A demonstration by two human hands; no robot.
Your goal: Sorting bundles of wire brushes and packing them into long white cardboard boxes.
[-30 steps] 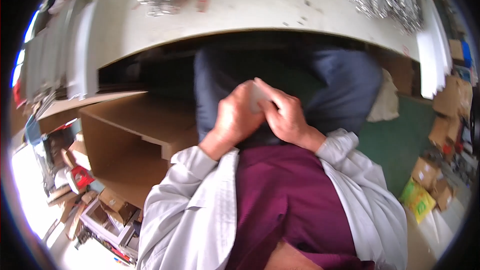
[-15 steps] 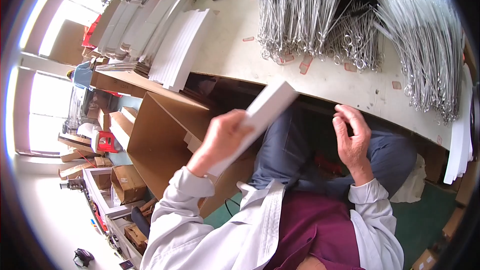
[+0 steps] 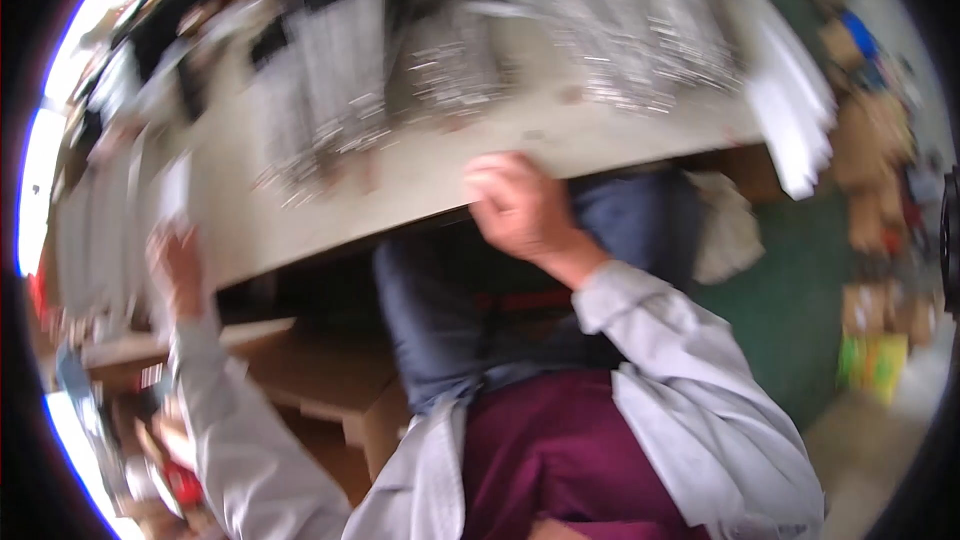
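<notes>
My left hand (image 3: 177, 265), smeared by motion, is closed around a long narrow white box (image 3: 175, 190) beside the row of white boxes (image 3: 95, 230) at the table's left. One end of the held box sticks out beyond the fingers. Near the front edge of the table, my right hand (image 3: 522, 208) is curled into a loose fist, and nothing shows sticking out of it. Beyond the hands, bundles of thin wire brushes with looped ends (image 3: 335, 80) lie on the pale table (image 3: 420, 165). A bigger bundle of wire brushes (image 3: 620, 30) lies farther right.
White strips or flat boxes (image 3: 785, 90) hang over the table's right end. An open cardboard box (image 3: 330, 360) stands below the table at the left, close to my legs. A white cloth (image 3: 725, 230) hangs beside my right knee. More cartons (image 3: 870, 160) are stacked at the far right.
The view has swung to the right. My left hand has carried the white box from above my lap to the row of boxes; my right hand has curled up and come to the table edge.
</notes>
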